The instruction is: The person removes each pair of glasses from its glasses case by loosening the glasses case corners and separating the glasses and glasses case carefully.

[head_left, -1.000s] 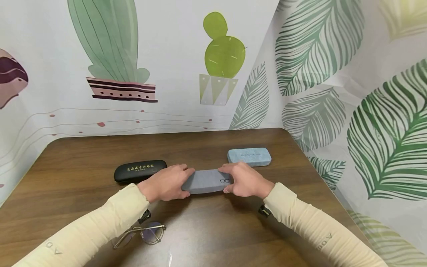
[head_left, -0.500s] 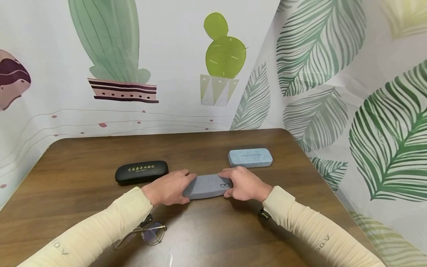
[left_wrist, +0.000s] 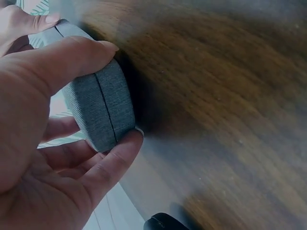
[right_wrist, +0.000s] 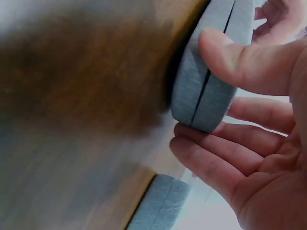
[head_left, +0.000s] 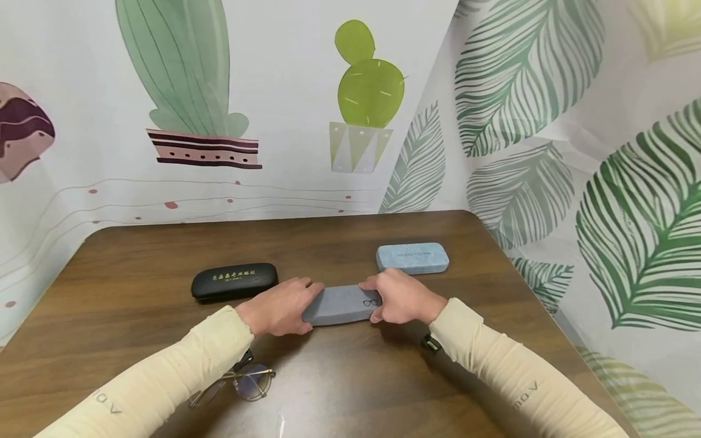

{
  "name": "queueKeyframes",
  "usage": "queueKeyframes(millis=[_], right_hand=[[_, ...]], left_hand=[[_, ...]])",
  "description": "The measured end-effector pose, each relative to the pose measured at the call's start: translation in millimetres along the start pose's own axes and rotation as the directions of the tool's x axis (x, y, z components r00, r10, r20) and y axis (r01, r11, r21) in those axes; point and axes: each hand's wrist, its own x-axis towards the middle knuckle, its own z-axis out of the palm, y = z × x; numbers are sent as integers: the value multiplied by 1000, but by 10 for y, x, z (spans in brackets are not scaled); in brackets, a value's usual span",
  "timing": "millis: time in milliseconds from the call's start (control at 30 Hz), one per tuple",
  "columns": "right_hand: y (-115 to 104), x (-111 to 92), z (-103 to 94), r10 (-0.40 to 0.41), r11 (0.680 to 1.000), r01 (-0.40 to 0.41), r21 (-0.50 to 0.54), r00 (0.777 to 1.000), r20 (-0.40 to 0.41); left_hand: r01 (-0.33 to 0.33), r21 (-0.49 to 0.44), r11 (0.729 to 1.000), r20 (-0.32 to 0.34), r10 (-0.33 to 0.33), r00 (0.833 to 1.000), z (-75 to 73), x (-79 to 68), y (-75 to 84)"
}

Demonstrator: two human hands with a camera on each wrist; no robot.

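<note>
A grey glasses case, closed and marked with a small glasses drawing, lies across the middle of the table between both hands. My left hand grips its left end; in the left wrist view the thumb lies on the near side of the case and the fingers curl round the end and far side. At the other end my right hand holds it likewise, the thumb pressing near the seam of the case in the right wrist view. That seam runs as a thin dark line.
A black glasses case with gold lettering lies behind my left hand. Beyond the right hand is a light blue glasses case. Wire-framed glasses rest on the wooden table, partly hidden by my left sleeve. Patterned cloth hangs behind.
Both hands and the grey glasses case come slightly nearer to me between the first frame and the second, then stay almost still. The grip at both ends looks the same.
</note>
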Motion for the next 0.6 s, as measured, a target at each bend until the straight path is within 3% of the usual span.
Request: queueKeyframes(millis=[200, 400, 600], right_hand=[[53, 44, -53, 41, 998, -45, 53, 997, 65], [89, 86, -119, 14, 995, -26, 94, 992, 125], [116, 160, -207, 26, 985, -61, 159, 977, 213]], left_hand=[[43, -43, 998, 11, -42, 999, 19, 7, 10], [69, -111, 991, 17, -68, 998, 16, 16, 1], [97, -176, 980, 8, -97, 995, 2, 23, -43]])
